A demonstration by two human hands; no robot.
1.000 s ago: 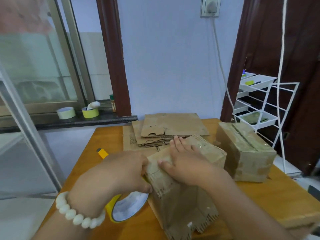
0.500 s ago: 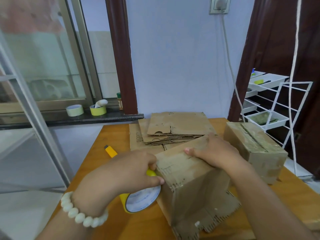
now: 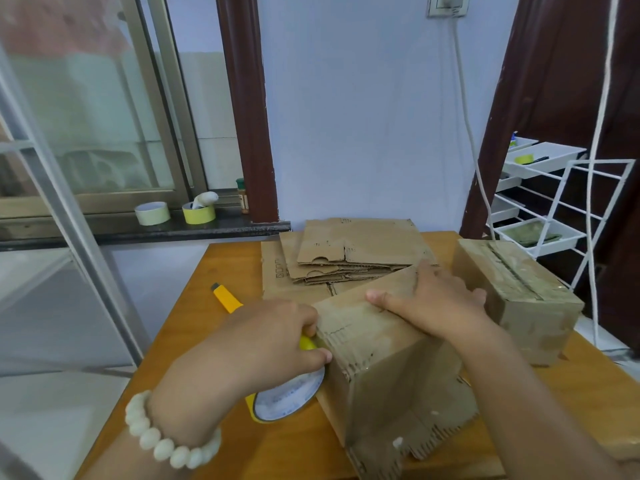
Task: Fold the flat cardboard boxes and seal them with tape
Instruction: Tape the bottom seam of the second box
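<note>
Right hand (image 3: 429,303) has been sliding further along the top of the box (image 3: 377,362) since a second ago; it's now lying flat, fingers straight, pressing down. Left hand (image 3: 273,344) is gripping the yellow tape roll (image 3: 287,396) against the box's left edge. I'd be keeping the tape taut and rubbing it down along the seam. The box is sitting mid-table (image 3: 180,341), beside a sealed box (image 3: 516,299).

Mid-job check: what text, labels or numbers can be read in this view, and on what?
No text is legible.
Tape roll: print on its white face, too blurred to read.
Flat cardboard sheet, bottom of the stack: dark printed marks, too small to read.
Bottle on the windowsill: label, too small to read.
</note>
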